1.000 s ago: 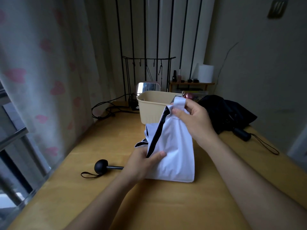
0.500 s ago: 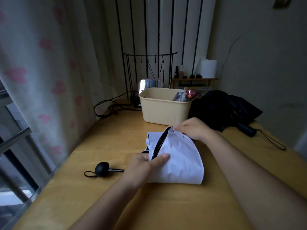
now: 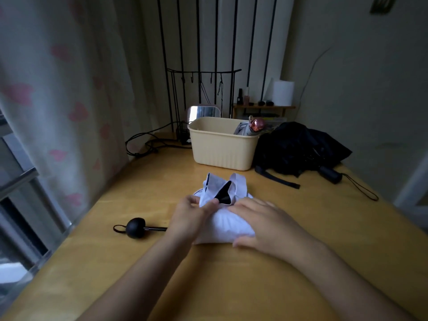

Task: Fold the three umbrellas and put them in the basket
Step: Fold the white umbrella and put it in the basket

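A white umbrella (image 3: 223, 222) with black lining lies collapsed on the wooden table (image 3: 254, 286), its black round handle (image 3: 135, 227) sticking out to the left. My left hand (image 3: 190, 216) pinches the white fabric at its left side. My right hand (image 3: 261, 225) lies flat on the canopy, pressing it down. Behind stands a cream basket (image 3: 222, 144) holding a folded grey umbrella with a pink handle (image 3: 251, 127). A black umbrella (image 3: 298, 147) lies loose at the basket's right, its handle (image 3: 330, 174) pointing right.
Black cables (image 3: 148, 144) trail at the back left near a heart-patterned curtain (image 3: 58, 100). A small mirror (image 3: 203, 112), a wire rack (image 3: 203, 89) and a wooden shelf with a paper roll (image 3: 282, 92) stand behind the basket. The wall runs along the right.
My right hand let the raised canopy down, then moved back over it and now presses it flat. The umbrella's fabric has bunched shorter on the table. My left hand stayed at its left side.
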